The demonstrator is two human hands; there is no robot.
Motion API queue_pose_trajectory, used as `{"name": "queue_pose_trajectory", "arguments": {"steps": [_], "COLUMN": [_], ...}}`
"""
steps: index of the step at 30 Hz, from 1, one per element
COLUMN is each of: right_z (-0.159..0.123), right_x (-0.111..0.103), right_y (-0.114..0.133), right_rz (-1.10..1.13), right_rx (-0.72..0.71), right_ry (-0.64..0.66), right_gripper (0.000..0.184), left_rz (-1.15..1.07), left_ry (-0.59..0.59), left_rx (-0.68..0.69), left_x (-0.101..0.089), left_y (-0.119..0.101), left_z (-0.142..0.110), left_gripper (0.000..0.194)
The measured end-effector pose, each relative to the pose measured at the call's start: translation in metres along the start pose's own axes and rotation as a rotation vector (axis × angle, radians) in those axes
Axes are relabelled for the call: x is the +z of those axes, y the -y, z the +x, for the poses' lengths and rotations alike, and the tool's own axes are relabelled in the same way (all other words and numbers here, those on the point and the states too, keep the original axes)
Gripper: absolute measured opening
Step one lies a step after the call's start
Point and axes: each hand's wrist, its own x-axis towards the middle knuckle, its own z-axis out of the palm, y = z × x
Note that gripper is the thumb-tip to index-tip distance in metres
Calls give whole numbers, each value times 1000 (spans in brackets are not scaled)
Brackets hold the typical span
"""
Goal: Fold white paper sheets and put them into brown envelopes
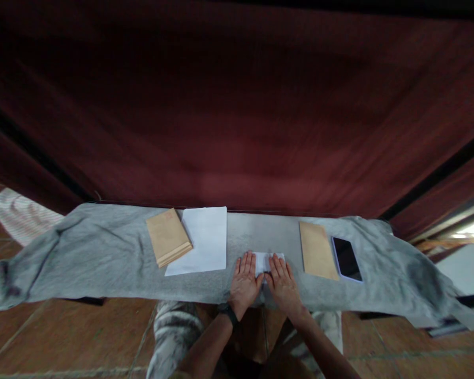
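A small folded white paper (262, 260) lies near the front edge of the grey cloth, at the middle of the view. My left hand (245, 280) presses flat on its left side, fingers stretched forward, with a dark band on the wrist. On the right side of the paper rests my right hand (282, 281), also flat with its fingers extended. The two thumbs come close together over the paper. Both palms cover part of the sheet, so its full outline is hidden.
White sheets (209, 239) lie to the left, partly under a stack of brown envelopes (168, 234). Right of my hands are a single brown envelope (318, 250) and a phone (346, 258). Grey cloth (102, 252) covers the narrow surface; a dark red panel (237, 131) rises behind.
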Motion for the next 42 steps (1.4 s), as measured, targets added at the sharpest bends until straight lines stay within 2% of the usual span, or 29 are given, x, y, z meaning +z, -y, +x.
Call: {"name": "queue_pose_trajectory", "arguments": {"steps": [4, 7, 10, 13, 17, 19, 23, 26, 29, 32, 37, 39, 42], "right_z": [-7, -13, -16, -17, -12, -7, 2, 2, 0, -2, -4, -4, -2], "right_x": [1, 2, -1, -5, -10, -10, -8, -7, -9, -11, -11, -11, -10], "right_y": [9, 5, -10, -32, -51, -48, -24, -11, -7, -7, -9, -10, -10], "right_rz": [13, 27, 73, 96, 67, 62, 80, 66, 54, 45, 33, 29, 29], "right_rx": [16, 18, -53, -138, -132, -98, -71, 1, 70, 96, 91, 81, 82], "right_ry": [-10, -38, -29, 45, 145, 144, 95, 68, 69, 94, 127, 133, 133], "right_gripper": [56, 60, 59, 55, 52, 52, 52, 53, 58, 60, 58, 57, 57], "left_rz": [9, 31, 36, 31, 36, 37, 34, 29, 27, 12, -69, -77, -62], "left_ry": [-11, -20, -42, -59, -53, -54, -36, -2, 10, -28, 24, 55, 71], "left_rx": [-18, -16, -16, -21, -16, -16, -6, -24, -70, -108, 65, 99, 88], "left_x": [-2, -2, -3, -4, -6, -6, -9, -12, -13, -12, -9, -9, -10], "left_y": [2, 4, 5, 4, 2, 2, 2, 4, 3, -7, -32, -32, -21], "left_z": [-2, -5, -6, -6, -5, -5, -6, -7, -8, -9, -12, -14, -15], "left_gripper": [67, 66, 65, 65, 66, 66, 66, 65, 63, 62, 60, 64, 67]}}
